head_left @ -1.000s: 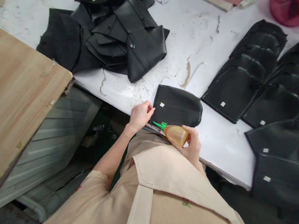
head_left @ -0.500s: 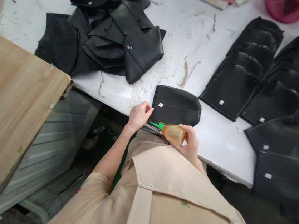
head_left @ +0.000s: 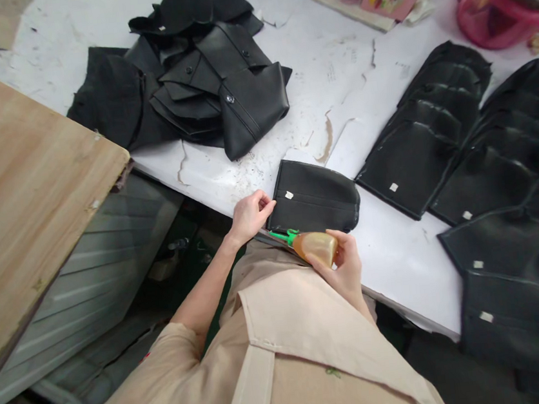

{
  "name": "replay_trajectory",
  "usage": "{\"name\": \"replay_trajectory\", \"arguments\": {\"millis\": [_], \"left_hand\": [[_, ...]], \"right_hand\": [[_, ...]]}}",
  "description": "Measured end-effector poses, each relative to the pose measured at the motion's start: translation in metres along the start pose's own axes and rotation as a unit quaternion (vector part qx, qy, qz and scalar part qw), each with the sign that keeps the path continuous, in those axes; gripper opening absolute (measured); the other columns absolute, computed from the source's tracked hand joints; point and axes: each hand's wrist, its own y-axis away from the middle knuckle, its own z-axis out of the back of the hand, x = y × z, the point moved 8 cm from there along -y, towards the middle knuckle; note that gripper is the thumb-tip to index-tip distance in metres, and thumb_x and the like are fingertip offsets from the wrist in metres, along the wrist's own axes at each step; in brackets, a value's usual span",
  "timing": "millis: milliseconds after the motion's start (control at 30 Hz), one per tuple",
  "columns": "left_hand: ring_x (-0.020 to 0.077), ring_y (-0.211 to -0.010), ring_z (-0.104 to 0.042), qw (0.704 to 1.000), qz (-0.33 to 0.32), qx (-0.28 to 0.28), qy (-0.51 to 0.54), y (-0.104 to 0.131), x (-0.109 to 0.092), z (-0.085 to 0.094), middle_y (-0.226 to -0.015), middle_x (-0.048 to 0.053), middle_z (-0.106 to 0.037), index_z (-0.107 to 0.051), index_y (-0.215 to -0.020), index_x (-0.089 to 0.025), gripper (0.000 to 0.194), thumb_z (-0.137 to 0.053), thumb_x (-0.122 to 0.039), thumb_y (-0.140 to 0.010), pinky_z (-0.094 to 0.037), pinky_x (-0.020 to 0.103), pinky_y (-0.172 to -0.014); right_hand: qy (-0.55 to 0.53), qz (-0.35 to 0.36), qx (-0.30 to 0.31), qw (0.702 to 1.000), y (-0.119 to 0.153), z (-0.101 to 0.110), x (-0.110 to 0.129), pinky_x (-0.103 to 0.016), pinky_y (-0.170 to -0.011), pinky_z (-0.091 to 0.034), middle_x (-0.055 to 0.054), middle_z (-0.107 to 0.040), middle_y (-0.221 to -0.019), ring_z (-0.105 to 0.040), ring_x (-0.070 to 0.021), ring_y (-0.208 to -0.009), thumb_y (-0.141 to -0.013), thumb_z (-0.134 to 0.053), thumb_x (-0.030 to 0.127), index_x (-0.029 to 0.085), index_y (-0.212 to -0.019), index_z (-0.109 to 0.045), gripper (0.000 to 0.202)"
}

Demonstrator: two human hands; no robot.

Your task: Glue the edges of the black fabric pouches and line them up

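Right hand (head_left: 348,263) curls round an amber bottle (head_left: 317,247), tilted sideways so its green nozzle (head_left: 284,236) lies close beside the black pouch (head_left: 318,198); left hand (head_left: 250,217) pinches that pouch's left edge, seemingly steadying it on the counter (head_left: 393,265).

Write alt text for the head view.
A person's right hand holds an amber bottle with a green nozzle near a flat black piece on a white table, the left hand at the piece's left edge. A pile of black pieces lies farther back; overlapping rows lie to the right.
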Motion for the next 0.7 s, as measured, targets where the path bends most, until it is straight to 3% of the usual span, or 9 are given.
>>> {"name": "replay_trajectory", "arguments": {"millis": [133, 267, 467, 567, 700], "left_hand": [[0.0139, -0.063, -0.059, 0.988, 0.024, 0.003, 0.153, -0.004, 0.008, -0.006, -0.068, -0.003, -0.063, -0.056, -0.073, -0.021, 0.019, -0.068, -0.031, -0.084, -0.045, 0.026, -0.064], [0.0117, -0.068, -0.062, 0.950, 0.069, 0.006, 0.303, -0.012, 0.011, -0.015, -0.072, -0.004, -0.063, -0.053, -0.076, -0.020, 0.022, -0.075, -0.027, -0.075, -0.047, 0.022, -0.067], [0.0122, -0.062, -0.065, 0.870, 0.220, 0.056, 0.438, -0.020, 0.011, -0.032, -0.075, -0.002, -0.071, -0.061, -0.104, -0.017, 0.039, -0.077, -0.017, -0.069, -0.049, 0.021, -0.060], [0.0122, -0.062, -0.065, 0.849, 0.230, 0.098, 0.466, -0.023, 0.003, -0.039, -0.075, 0.001, -0.073, -0.065, -0.097, -0.014, 0.030, -0.074, -0.013, -0.069, -0.053, 0.023, -0.063], [0.0157, -0.067, -0.070, 0.826, 0.217, 0.141, 0.501, -0.024, -0.006, -0.043, -0.078, 0.005, -0.076, -0.067, -0.091, -0.012, 0.025, -0.074, -0.012, -0.067, -0.055, 0.025, -0.067]], "right_hand": [[-0.242, -0.119, -0.042, 0.962, -0.002, 0.011, -0.017, -0.030, -0.062, -0.056, -0.002, -0.071, -0.098, -0.068, -0.0204, -0.081, -0.079, -0.083, 0.052, 0.025, -0.114, -0.066, 0.047], [-0.372, -0.099, -0.148, 0.911, -0.013, 0.057, -0.032, -0.034, -0.068, -0.062, -0.007, -0.073, -0.109, -0.070, -0.0224, -0.091, -0.078, -0.083, 0.058, 0.023, -0.107, -0.072, 0.047], [-0.445, -0.053, -0.179, 0.876, -0.028, 0.125, -0.054, -0.020, -0.048, -0.050, -0.005, -0.069, -0.102, -0.064, -0.0164, -0.077, -0.068, -0.091, 0.063, 0.025, -0.113, -0.072, 0.062], [-0.448, -0.042, -0.208, 0.869, -0.028, 0.147, -0.071, -0.018, -0.046, -0.046, -0.005, -0.068, -0.101, -0.061, -0.0153, -0.075, -0.062, -0.094, 0.060, 0.023, -0.111, -0.072, 0.066], [-0.435, -0.052, -0.228, 0.870, -0.025, 0.161, -0.096, -0.018, -0.045, -0.042, -0.005, -0.066, -0.099, -0.059, -0.0148, -0.074, -0.055, -0.096, 0.062, 0.021, -0.110, -0.070, 0.073]]}}
